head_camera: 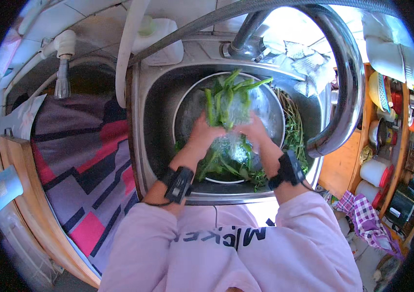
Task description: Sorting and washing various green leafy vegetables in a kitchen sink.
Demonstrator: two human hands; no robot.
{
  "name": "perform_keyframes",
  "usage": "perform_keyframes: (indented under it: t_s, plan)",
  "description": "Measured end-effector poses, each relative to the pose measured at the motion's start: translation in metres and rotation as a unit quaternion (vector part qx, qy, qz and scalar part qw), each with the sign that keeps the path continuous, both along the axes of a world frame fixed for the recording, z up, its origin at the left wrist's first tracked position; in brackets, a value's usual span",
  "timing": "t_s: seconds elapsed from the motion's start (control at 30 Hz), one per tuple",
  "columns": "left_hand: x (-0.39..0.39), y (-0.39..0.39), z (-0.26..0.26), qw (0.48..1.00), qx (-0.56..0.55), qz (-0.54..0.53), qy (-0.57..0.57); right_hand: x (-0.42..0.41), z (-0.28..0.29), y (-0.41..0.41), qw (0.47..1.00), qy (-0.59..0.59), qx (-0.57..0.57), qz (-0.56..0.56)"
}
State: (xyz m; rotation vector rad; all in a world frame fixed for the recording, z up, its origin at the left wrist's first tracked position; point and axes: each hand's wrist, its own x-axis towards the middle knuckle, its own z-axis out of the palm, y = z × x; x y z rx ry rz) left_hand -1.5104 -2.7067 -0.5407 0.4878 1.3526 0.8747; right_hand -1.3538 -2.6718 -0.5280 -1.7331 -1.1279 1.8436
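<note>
Both hands are over a round metal basin [188, 98] set in a stainless steel sink [159, 87]. My left hand [207, 131] and my right hand [252, 129] grip a bunch of green leafy stems [227, 98] between them, its stem ends pointing away from me. Water falls over the bunch and blurs it and the fingers. Wet leafy greens [225, 164] lie in the near part of the basin, some hanging over its rim. More long-stemmed greens [294, 120] rest in the sink, right of the basin.
A thick curved metal faucet pipe [349, 91] arches over the sink's right side, with a grey hose [207, 27] crossing above. A white plastic jug [163, 43] stands behind the sink. Left is a patterned cloth [82, 164]; right are shelves holding kitchenware [374, 175].
</note>
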Motion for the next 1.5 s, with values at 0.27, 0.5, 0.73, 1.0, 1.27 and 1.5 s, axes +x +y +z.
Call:
perform_keyframes:
  t_s: [0.27,0.5,0.73,1.0,1.27,1.5]
  plan:
    - [-0.021,-0.017,0.065,0.993,0.066,0.016,0.094,0.045,0.036,-0.002,0.994,-0.029,0.085,-0.056]
    - [-0.005,-0.004,0.010,0.831,0.055,-0.295,0.469,0.015,-0.002,-0.001,0.838,-0.377,0.238,0.314]
    - [0.003,-0.004,-0.042,0.803,-0.022,-0.454,0.385,0.047,-0.063,-0.018,0.688,-0.331,0.118,0.635]
    - [-0.014,-0.047,0.011,0.956,-0.033,-0.161,0.244,-0.034,0.064,-0.046,0.823,-0.359,0.028,0.440]
    - [-0.004,-0.035,0.015,0.988,0.017,0.014,0.155,0.013,-0.014,-0.035,0.990,0.015,0.130,-0.049]
    - [-0.030,-0.056,0.029,0.906,0.247,-0.091,0.331,0.045,0.044,-0.027,0.988,-0.039,0.125,-0.082]
